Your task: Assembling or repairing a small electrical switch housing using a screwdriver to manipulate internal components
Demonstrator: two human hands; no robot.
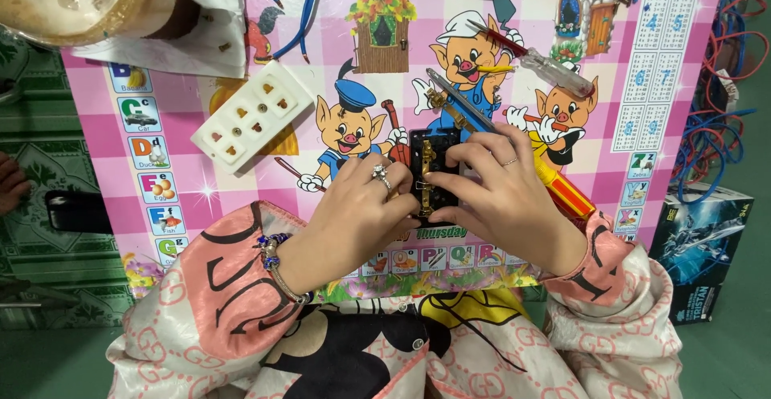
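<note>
Pink checked kids' table point(241, 206) with cartoon pigs, sat on a green patterned floor; that's the work surface as I see it from the head cam.

Left hand point(361, 206) and right hand point(502, 194) both close on 1 black socket body point(432, 176) at table centre, brass contact strips facing up. Left fingers curl around its left edge, right fingers press on its right side and top. Neither hand is open. Right hand also pins 1 red-yellow screwdriver point(562, 190) under the palm, its blade running far-left past the socket.

My read: she's seating or aligning the brass strips in the body. Next move looks like it needs a steady left-hand hold while the right frees up the driver tip for a screw.

Counts:
- 1 white socket cover point(250, 118), far-left of the hands
- 2 screwdrivers in all, the other a clear-handled one point(554, 71) far-right
- 1 dark phone point(76, 210) at left edge
- 1 drink cup point(72, 2) at far-left corner
- blue and red wires point(723, 118) at right, too tangled to count
- 1 printed box point(703, 246) near-right
</note>
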